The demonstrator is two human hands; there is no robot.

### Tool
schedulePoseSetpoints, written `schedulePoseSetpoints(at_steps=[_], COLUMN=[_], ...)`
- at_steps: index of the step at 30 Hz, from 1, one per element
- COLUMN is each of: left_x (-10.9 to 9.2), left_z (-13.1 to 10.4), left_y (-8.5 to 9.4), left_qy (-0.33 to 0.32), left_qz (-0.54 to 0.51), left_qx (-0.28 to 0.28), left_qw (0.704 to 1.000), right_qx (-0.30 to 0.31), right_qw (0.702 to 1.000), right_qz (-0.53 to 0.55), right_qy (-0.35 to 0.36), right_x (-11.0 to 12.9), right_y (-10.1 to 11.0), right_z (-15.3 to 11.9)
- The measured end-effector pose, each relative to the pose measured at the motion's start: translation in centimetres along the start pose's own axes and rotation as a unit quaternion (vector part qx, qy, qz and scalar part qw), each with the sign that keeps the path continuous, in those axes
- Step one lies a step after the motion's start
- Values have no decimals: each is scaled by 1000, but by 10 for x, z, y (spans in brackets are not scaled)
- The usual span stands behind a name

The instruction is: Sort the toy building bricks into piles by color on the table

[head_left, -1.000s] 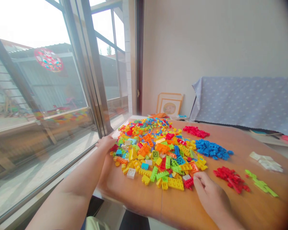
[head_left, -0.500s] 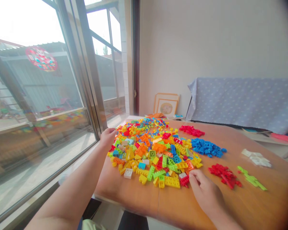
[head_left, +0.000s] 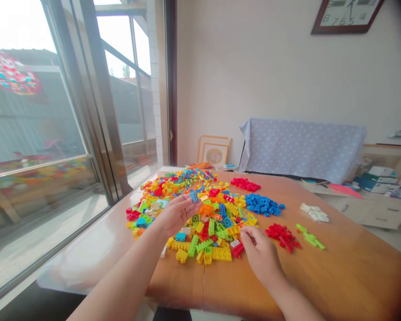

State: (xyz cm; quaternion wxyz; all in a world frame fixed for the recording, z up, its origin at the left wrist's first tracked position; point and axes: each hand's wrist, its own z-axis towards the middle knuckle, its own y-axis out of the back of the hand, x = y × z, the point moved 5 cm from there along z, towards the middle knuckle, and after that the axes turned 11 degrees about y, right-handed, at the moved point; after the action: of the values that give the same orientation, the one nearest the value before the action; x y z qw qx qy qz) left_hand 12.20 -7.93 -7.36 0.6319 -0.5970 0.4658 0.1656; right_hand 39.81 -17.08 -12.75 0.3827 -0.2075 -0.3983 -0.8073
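Observation:
A small blue toy brick (head_left: pixel 194 197) is held at the fingertips of my left hand (head_left: pixel 177 213), palm partly turned up above the mixed pile. My right hand (head_left: pixel 259 252) rests at the pile's right edge with its fingers curled together; whatever is in them, if anything, is hidden. Just left of it lie a red brick (head_left: pixel 238 249) and a large yellow brick (head_left: pixel 221 254). The mixed heap of toy bricks (head_left: pixel 203 244) spreads across the wooden table in yellow, green, orange, red and blue.
Sorted groups lie to the right: blue bricks (head_left: pixel 263 204), red bricks (head_left: pixel 283 237), more red pieces (head_left: pixel 245 184), white bricks (head_left: pixel 314 212) and lime-green bricks (head_left: pixel 310 237). Along the left runs a window (head_left: pixel 36 120). A cloth-covered object (head_left: pixel 300 147) stands behind the table (head_left: pixel 350 267).
My left hand has come from the pile's far left edge toward its middle, now with a blue brick. The view has turned right. My right hand stays curled beside the pile.

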Motion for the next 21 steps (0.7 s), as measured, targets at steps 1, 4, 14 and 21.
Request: schedulePoseSetpoints(at_steps=[1, 4, 14, 21], left_x=[5, 18, 46, 47], left_z=[3, 14, 36, 35], left_y=[-7, -27, -50, -43], left_qy=[7, 19, -32, -60], left_qz=[0, -3, 98, 191], left_qx=[7, 22, 89, 37], left_qw=[1000, 1000, 991, 979], right_qx=[-7, -22, -22, 6], right_qw=[1000, 995, 947, 934], right_qz=[29, 95, 322, 355], right_qy=[-1, 12, 0, -44], right_x=[6, 25, 37, 30], right_y=[-4, -18, -55, -63], right_z=[7, 32, 87, 79])
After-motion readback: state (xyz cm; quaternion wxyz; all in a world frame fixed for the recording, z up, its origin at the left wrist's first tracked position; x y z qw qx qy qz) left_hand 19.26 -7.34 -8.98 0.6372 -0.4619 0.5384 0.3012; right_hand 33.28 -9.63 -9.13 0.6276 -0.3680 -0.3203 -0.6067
